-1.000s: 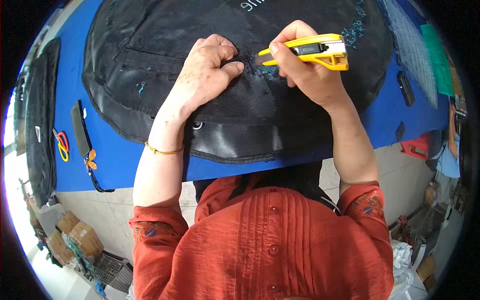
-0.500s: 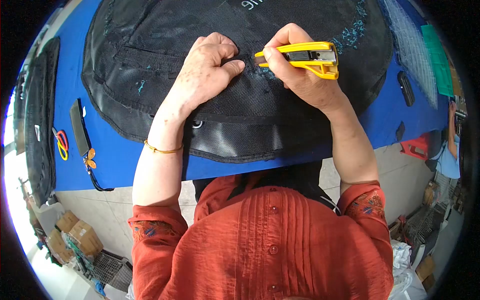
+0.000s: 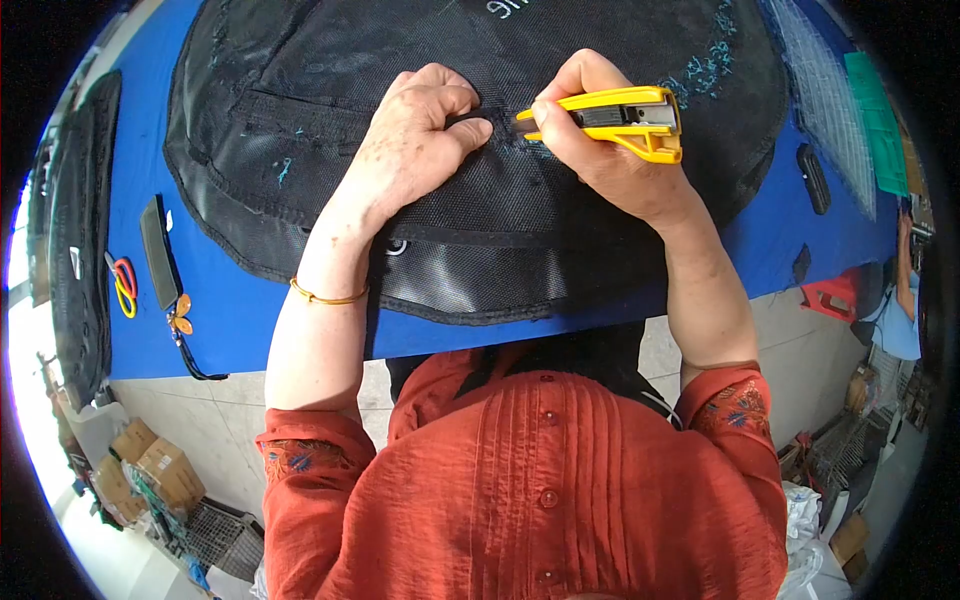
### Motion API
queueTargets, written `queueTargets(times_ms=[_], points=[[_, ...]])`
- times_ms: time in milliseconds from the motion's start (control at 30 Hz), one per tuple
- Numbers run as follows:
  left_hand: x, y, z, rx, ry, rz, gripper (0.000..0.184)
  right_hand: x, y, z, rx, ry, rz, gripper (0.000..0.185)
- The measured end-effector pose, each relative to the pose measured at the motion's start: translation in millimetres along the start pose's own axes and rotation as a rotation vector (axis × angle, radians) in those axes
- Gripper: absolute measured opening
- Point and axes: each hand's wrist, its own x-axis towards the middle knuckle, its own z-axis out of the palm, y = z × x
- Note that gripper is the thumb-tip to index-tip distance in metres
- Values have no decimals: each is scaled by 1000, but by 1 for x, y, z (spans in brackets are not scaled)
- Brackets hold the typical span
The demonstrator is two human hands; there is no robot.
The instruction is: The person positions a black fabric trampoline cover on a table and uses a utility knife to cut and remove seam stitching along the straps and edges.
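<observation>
A large round piece of black mesh fabric [image 3: 590, 215] with a stitched edge covers much of the table in front of me. My left hand [image 3: 425, 130] is closed on a fold of it near the middle, thumb pressed toward the curled fingers. In my right hand [image 3: 600, 140] are yellow thread snips [image 3: 630, 110], their tips pointing left at the fabric just beside my left thumb. Under the snips a bit of teal thread shows. More loose teal thread [image 3: 705, 75] lies on the fabric's upper right, and a small tuft [image 3: 284, 172] sits at left.
On the blue table [image 3: 225, 320] at left lie red-and-yellow-handled scissors [image 3: 124, 287] and a dark phone [image 3: 158, 250] with a strap. A black oblong object [image 3: 813, 178] and a green sheet [image 3: 876, 120] are at right. Cardboard boxes [image 3: 168, 472] stand lower left; another person's arm [image 3: 905, 262] shows far right.
My right hand and the snips have shifted very slightly to the right and down. My left hand keeps its place on the fabric.
</observation>
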Motion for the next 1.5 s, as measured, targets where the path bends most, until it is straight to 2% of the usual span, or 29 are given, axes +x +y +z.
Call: queueTargets(times_ms=[233,467,667,733,833,1033,1100,1233,1300,1500], points=[[0,1,0,10,-10,-16,18,2,-3,-3,-13,-26,51,17],[1,4,-2,13,-17,-33,17,2,-2,-5,32,-30,46,16],[0,2,-2,1,-12,-43,18,0,-2,-7,-48,-49,18,16],[0,4,-2,2,-14,-68,18,0,-5,-8,91,-93,190,17],[0,3,-2,7,-25,-62,18,-2,0,-6,-16,-71,84,18],[0,1,-2,22,-18,-37,20,-2,1,-4,-32,-56,65,17],[1,1,-2,58,-2,28,24,-2,1,-4,-28,-57,67,17],[2,5,-4,73,-31,-4,27,-2,1,-3,-38,-53,49,17],[2,2,-2,69,5,44,31,-1,1,-4,-50,-57,43,17],[2,0,-2,51,-6,22,28,-1,0,-4,-67,-44,14,14]])
